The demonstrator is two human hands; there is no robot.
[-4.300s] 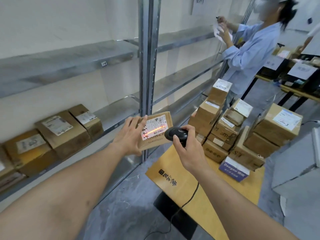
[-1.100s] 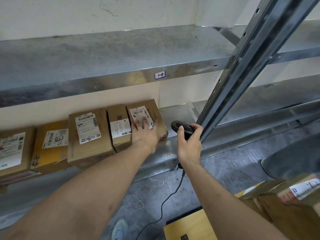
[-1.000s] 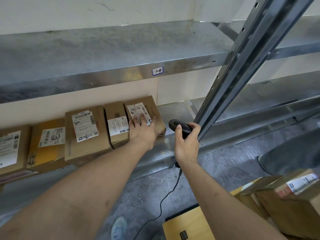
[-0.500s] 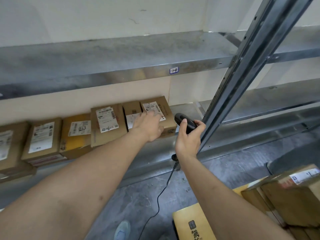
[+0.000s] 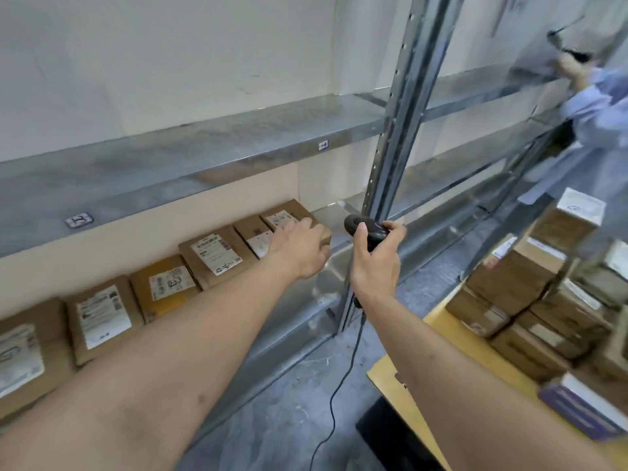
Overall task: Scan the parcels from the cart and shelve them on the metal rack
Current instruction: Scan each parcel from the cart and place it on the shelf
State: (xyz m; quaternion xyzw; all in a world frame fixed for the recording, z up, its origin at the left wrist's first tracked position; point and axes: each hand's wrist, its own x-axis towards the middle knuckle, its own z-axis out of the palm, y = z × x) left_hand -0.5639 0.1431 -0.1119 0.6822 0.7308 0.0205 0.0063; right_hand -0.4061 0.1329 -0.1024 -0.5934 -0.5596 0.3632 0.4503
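Resting at the right end of the row on the lower shelf (image 5: 326, 273), just left of centre in the frame, the small cardboard parcel (image 5: 289, 215) lies flat with its label up, touching the next box (image 5: 253, 234). The left hand (image 5: 300, 248) lies over its near right corner; whether the fingers curl round the edge or just press on it cannot be told, since the back of the hand hides them. The right hand (image 5: 373, 263) grips a black corded scanner (image 5: 365, 229) right in front of the steel upright (image 5: 390, 164) at the middle of the frame.

A box this size looks light and stiff — one hand should manage it. Plain cardboard gives fair friction, though the glossy label is likely slicker, so the better hold is across two opposite side edges, thumb on one and fingers on the other, not on the top face. More parcels (image 5: 516, 277) wait stacked on the yellow cart (image 5: 452, 338) at the lower right — those call for the same edge grip.
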